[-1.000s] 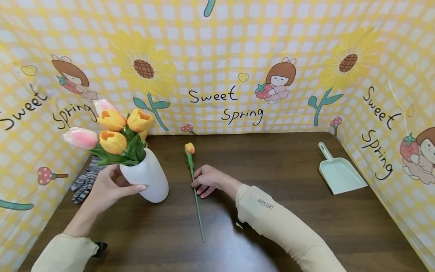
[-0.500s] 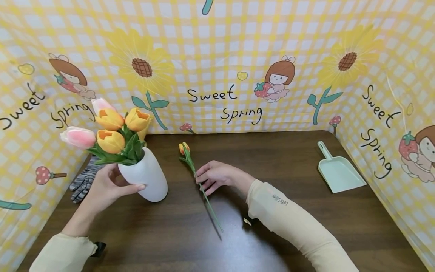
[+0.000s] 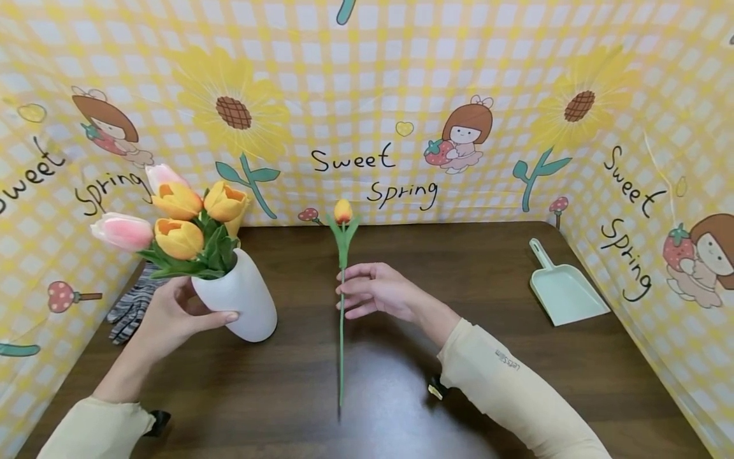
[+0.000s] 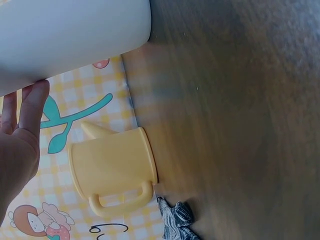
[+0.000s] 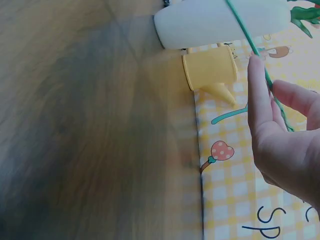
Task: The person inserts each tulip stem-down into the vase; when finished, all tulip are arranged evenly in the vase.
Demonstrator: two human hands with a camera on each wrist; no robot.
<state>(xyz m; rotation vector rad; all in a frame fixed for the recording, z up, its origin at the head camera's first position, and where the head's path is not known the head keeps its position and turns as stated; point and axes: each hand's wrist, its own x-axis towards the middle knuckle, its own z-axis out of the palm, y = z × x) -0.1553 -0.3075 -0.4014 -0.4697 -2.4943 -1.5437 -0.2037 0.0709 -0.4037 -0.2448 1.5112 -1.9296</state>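
Observation:
My left hand (image 3: 179, 311) holds the white vase (image 3: 241, 296) near its mouth, thumb on the near side. Several yellow tulips (image 3: 179, 240) and pink tulips (image 3: 123, 231) with green leaves stand in it. Between thumb and fingers, my right hand (image 3: 381, 292) pinches the thin green stem of a single orange-yellow tulip (image 3: 343, 245), to the right of the vase. Its bloom points away from me and the stem's lower end toward me. In the right wrist view the stem (image 5: 242, 24) crosses in front of the vase (image 5: 220, 25), apart from my palm.
A yellow watering can (image 4: 115, 162) stands behind the vase, mostly hidden in the head view. Grey-and-black knit gloves (image 3: 133, 309) lie at the left edge. On the right lies a pale green dustpan (image 3: 568, 290). Checkered cloth (image 3: 367, 83) walls the brown table (image 3: 487, 357).
My right hand has moved right and lifted the tulip off the table. The stem swung and turned, bringing the bloom rightward and upward. My left hand still holds the vase in place.

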